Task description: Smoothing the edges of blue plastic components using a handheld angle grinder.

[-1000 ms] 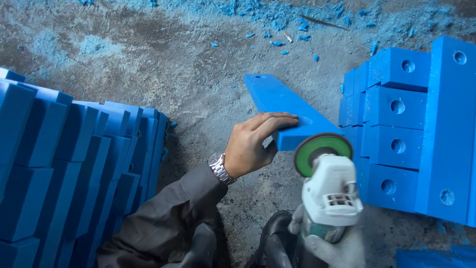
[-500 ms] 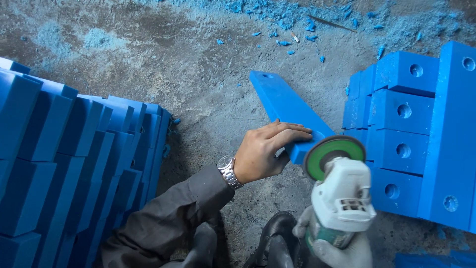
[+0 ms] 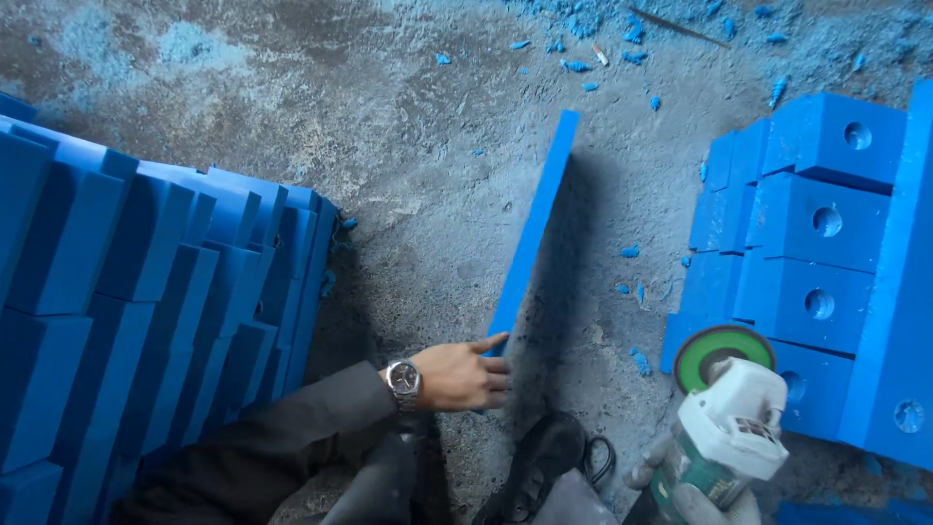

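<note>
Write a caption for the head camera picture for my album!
Left hand steadies a blue slab on edge; gloved right hand holds an angle grinder.

My left hand [image 3: 462,374] grips near end of long blue plastic strip [image 3: 533,228], strip standing on edge on concrete floor [image 3: 389,126]. Wristwatch [image 3: 402,380] on that wrist. My gloved right hand [image 3: 695,496] holds angle grinder [image 3: 724,433], green disc up. Drilled blue blocks [image 3: 816,253] at right; blue slabs [image 3: 146,301] stacked at left.
</note>
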